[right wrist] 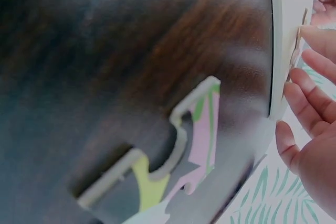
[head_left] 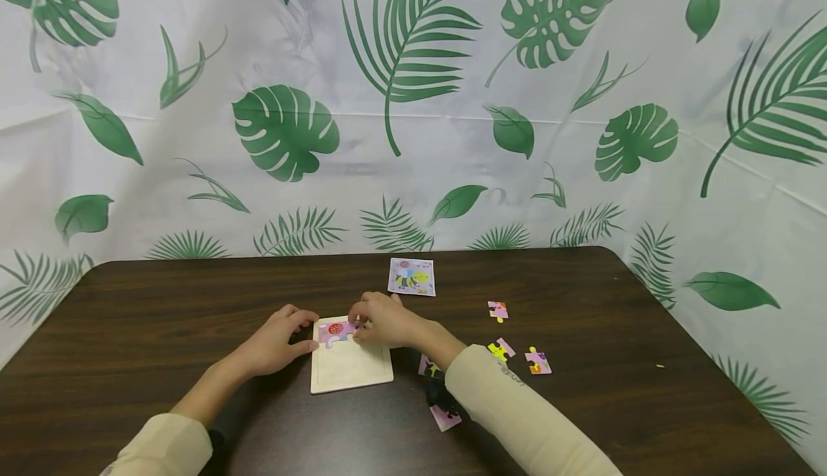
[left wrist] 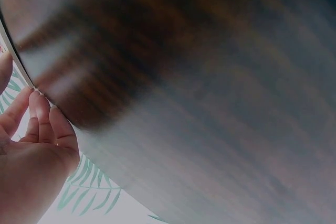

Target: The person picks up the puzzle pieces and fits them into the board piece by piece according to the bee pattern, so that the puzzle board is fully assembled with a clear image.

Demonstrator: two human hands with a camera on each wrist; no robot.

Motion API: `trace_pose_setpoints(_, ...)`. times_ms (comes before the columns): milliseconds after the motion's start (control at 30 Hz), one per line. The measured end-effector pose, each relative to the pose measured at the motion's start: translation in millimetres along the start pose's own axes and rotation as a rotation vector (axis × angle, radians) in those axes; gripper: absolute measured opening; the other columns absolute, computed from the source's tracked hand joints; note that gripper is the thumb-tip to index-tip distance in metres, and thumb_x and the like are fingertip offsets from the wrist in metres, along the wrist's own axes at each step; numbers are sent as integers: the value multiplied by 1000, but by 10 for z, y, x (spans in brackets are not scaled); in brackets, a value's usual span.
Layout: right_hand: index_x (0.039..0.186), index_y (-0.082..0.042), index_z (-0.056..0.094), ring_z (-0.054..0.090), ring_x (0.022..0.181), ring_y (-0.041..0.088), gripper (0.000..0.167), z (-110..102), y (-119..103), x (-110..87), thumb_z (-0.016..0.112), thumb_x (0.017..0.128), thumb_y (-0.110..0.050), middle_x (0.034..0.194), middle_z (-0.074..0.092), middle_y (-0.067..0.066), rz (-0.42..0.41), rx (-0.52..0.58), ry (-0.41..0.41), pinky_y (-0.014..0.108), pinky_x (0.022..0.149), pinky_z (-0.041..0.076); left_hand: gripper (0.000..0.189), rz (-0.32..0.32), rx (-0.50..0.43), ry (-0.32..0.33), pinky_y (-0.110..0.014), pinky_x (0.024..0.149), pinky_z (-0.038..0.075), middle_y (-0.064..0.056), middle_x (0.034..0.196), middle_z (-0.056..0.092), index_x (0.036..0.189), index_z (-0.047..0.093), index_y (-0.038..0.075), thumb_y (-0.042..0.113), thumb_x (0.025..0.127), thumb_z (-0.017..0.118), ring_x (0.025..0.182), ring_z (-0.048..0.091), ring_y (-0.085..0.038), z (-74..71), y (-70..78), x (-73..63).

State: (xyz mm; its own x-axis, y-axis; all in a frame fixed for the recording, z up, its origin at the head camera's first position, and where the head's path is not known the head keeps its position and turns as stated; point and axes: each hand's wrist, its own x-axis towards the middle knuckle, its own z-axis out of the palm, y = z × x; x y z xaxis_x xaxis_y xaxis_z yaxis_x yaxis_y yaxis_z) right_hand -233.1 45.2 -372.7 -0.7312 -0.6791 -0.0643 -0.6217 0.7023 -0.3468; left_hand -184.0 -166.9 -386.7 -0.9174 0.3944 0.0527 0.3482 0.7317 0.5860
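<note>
A pale wooden puzzle board (head_left: 351,368) lies on the table, with a pink piece bearing a red round shape (head_left: 335,329) in its upper left corner. My left hand (head_left: 274,341) holds the board's left edge, its thumb lower down and its fingertips near the top corner. In the left wrist view, the fingertips (left wrist: 43,98) meet the board's rim. Over the upper right part of the board, my right hand (head_left: 385,322) pinches a puzzle piece (right wrist: 297,45), mostly hidden by the fingers. The right wrist view has that piece edge-on, tilted at the board's surface.
Loose puzzle pieces lie right of the board, among them a pink one (head_left: 497,309), a yellow one (head_left: 500,350) and one with orange (head_left: 538,361). Another (head_left: 446,417) lies partly behind the right wrist. A bee picture card (head_left: 412,277) lies behind the board, near the patterned curtain.
</note>
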Motion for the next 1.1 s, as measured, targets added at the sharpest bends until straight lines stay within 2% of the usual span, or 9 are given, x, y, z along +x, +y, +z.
trace_pose_setpoints(433, 102, -17, 67, 47, 87, 9, 18, 1, 8, -17, 66, 84, -21, 88, 53, -5, 5, 11, -17, 28, 72, 27, 36, -8, -1, -2, -45, 82, 43, -8, 96, 49, 111, 57, 0, 16, 81, 68, 92, 50, -27, 3, 9, -13)
trace_pose_setpoints(667, 103, -20, 68, 48, 86, 9, 17, -17, -2, -25, 64, 86, -21, 89, 53, -3, -21, 6, -24, 29, 73, 28, 35, 5, -2, 5, -45, 81, 43, -9, 97, 49, 111, 57, -1, 15, 82, 68, 92, 50, -28, -9, 6, -13)
trace_pose_setpoints(933, 104, -20, 68, 47, 82, 7, 18, -11, 16, -9, 65, 86, -19, 89, 54, -2, -62, -23, -8, 25, 67, 28, 35, 5, -6, -10, -46, 81, 42, -10, 99, 49, 112, 56, 0, 16, 83, 67, 95, 49, -29, -15, 1, -8)
trace_pose_setpoints(1100, 103, -20, 68, 48, 83, 7, 18, -10, 14, -13, 65, 86, -19, 89, 54, -2, -55, -16, -8, 26, 68, 28, 35, 6, -4, -10, -46, 81, 43, -10, 99, 49, 112, 56, -1, 15, 83, 67, 94, 49, -29, -16, 10, -9)
